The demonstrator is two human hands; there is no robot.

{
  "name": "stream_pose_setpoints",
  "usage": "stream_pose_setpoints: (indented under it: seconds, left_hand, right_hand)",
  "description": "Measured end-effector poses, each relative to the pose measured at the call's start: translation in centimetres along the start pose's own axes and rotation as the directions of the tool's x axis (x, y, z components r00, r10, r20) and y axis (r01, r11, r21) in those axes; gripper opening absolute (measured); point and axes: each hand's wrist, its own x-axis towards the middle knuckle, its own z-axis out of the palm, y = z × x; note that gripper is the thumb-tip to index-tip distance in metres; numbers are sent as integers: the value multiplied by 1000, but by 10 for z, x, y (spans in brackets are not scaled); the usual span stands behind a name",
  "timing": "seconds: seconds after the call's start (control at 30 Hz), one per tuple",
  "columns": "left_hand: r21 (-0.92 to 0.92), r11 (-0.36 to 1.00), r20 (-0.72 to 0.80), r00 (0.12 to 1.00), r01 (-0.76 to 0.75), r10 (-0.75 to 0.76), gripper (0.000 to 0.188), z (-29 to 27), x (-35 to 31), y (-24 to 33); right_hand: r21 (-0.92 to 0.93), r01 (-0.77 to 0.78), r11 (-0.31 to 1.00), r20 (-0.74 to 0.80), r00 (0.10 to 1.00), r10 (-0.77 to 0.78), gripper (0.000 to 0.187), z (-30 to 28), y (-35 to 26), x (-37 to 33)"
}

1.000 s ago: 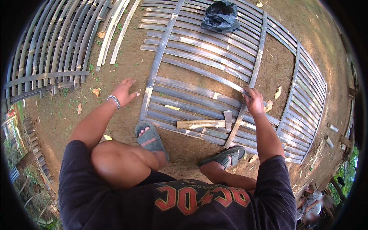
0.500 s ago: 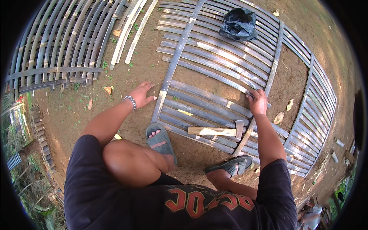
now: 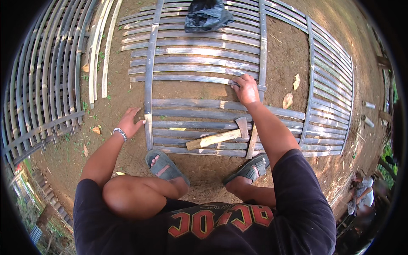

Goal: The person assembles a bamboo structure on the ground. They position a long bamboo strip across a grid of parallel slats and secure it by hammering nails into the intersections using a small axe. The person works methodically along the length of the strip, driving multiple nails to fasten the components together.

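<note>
A panel of grey bamboo slats lies on the bare ground before me, with a long left crosspiece [image 3: 149, 80] and a right crosspiece [image 3: 263, 46]. My right hand [image 3: 246, 91] is closed on the right end of a bamboo slat [image 3: 182, 78], the lowest of the upper group. A gap of soil separates that slat from those nearer me. My left hand [image 3: 131, 122] holds nothing; its fingers are apart, with the thumb close to the left crosspiece. On the lower slats rests a hatchet [image 3: 216, 138] with a pale wooden handle, its head to the right.
A black plastic bag [image 3: 207, 17] sits on the far slats. Left lie a second slatted panel [image 3: 46, 76] and several loose strips [image 3: 111, 51]. Dry leaves [image 3: 288, 100] dot the soil at right. My sandalled feet [image 3: 168, 168] stand at the near edge. Another person [image 3: 364, 193] is at far lower right.
My view has turned, so the panel looks more level and lies farther left. The right hand stays on the slat. My left hand remains near the left crosspiece, fingers apart.
</note>
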Motion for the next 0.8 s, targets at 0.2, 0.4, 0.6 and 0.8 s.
stream_pose_setpoints:
  seconds: [0.2, 0.4, 0.6, 0.8]
  left_hand:
    - [12, 1000, -27, 1000, -10, 10, 64, 0, 13, 7]
    - [62, 997, -61, 997, -43, 47, 61, -7, 23, 26]
    - [43, 996, -75, 994, -72, 76, 60, -5, 30, 48]
    - [25, 997, -66, 995, -76, 78, 61, 0, 21, 27]
  right_hand:
    - [-9, -9, 1000, 13, 1000, 9, 28, -1, 1, -2]
    - [31, 18, 999, 74, 997, -20, 24, 14, -17, 13]
    - [74, 64, 995, 20, 998, -66, 26, 28, -11, 18]
    - [-186, 108, 976, 100, 991, -91, 25, 3, 8, 9]
